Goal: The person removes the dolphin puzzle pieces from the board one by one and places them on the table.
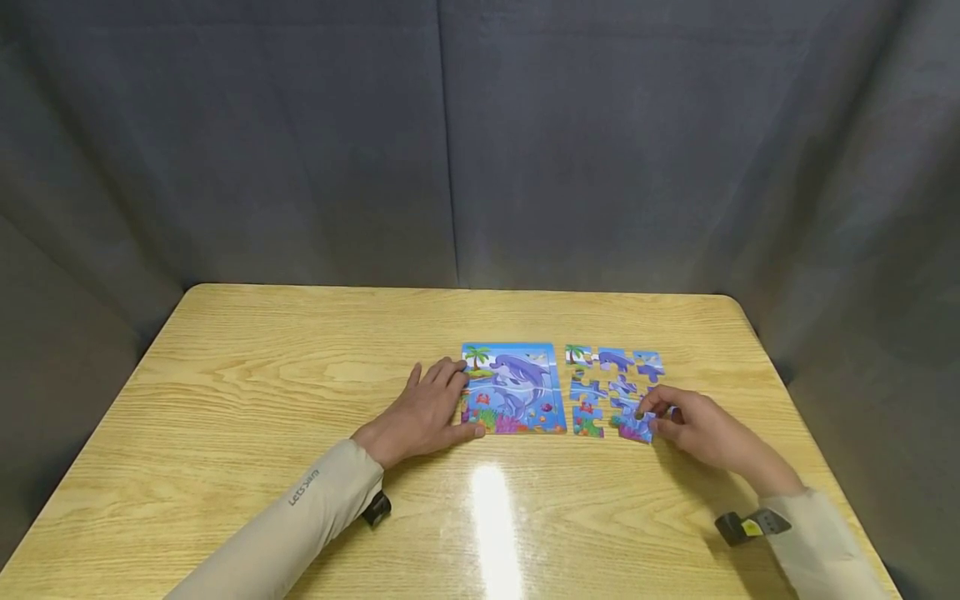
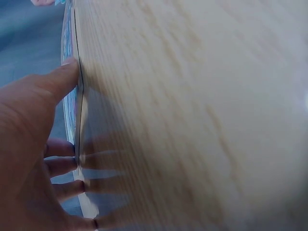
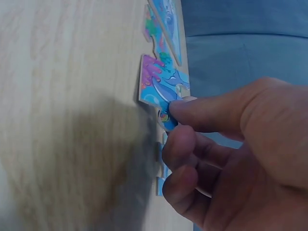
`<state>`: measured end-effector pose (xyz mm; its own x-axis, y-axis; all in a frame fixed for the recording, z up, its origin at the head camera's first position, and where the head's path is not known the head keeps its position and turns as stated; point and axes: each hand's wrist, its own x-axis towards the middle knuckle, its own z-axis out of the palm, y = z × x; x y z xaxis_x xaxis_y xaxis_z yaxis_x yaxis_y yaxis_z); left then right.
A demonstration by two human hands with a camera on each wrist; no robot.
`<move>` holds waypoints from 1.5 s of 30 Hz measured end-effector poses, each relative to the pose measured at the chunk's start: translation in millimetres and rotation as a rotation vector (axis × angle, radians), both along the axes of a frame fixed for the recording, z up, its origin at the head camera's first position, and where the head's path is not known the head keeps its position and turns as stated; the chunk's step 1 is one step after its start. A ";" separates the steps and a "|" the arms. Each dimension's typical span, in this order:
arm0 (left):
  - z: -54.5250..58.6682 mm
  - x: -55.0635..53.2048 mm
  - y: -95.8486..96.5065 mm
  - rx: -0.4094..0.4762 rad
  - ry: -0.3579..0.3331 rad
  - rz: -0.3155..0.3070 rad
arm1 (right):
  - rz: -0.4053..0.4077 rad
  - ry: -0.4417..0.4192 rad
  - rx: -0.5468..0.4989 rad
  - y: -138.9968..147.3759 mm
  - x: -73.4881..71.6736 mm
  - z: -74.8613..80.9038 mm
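Observation:
A puzzle board (image 1: 528,386) printed with a dolphin, palm tree and coral lies on the table. My left hand (image 1: 425,414) rests at its left side, fingertips on the left edge and thumb by the lower left corner. In the left wrist view, the thumb (image 2: 65,79) and spread fingers touch the board's side. To the right, my right hand (image 1: 701,429) pinches a puzzle piece (image 3: 156,82) with purple coral and blue water between thumb and index finger. That piece is tilted up, close over the table at the lower end of the loose pieces.
Several loose pieces lie in rows right of the board, among them a palm tree piece (image 1: 577,355), a dolphin head piece (image 1: 615,360) and a green coral piece (image 1: 587,422). The wooden table (image 1: 300,358) backs onto a grey curtain (image 1: 337,167).

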<state>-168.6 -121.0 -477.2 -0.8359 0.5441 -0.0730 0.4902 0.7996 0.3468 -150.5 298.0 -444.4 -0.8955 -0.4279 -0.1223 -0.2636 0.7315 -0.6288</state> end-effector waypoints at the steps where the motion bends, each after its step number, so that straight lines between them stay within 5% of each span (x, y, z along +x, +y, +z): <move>1: 0.1 -0.1 0.0 0.000 0.000 0.001 | 0.005 0.000 -0.002 -0.4 0.5 -0.9; 29: 0.6 -0.3 -0.1 -0.005 -0.016 0.005 | -0.084 0.083 0.025 -5.8 1.8 -12.0; 45: 0.7 0.3 -0.5 0.013 -0.016 -0.001 | -0.003 0.035 -0.057 -43.7 -11.5 -8.0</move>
